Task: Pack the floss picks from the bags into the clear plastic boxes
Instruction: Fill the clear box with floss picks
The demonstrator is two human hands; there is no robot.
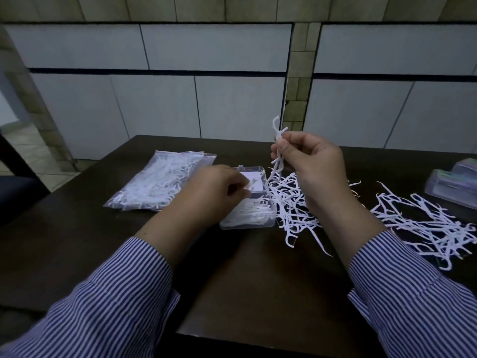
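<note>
Picks [278, 151] pinched in your right hand [309, 161] may snag and spill beside the box [247, 223]; your left hand [219, 187] pinches one.

A dark table [247, 280] fills the lower frame. Behind it, pale wall panels [206, 47] with dark seams span the upper frame, beside a tiled floor [23, 140] at left.

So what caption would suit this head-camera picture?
Left hand places a white plastic floss pick into the clear plastic box; right hand holds more picks.
</note>
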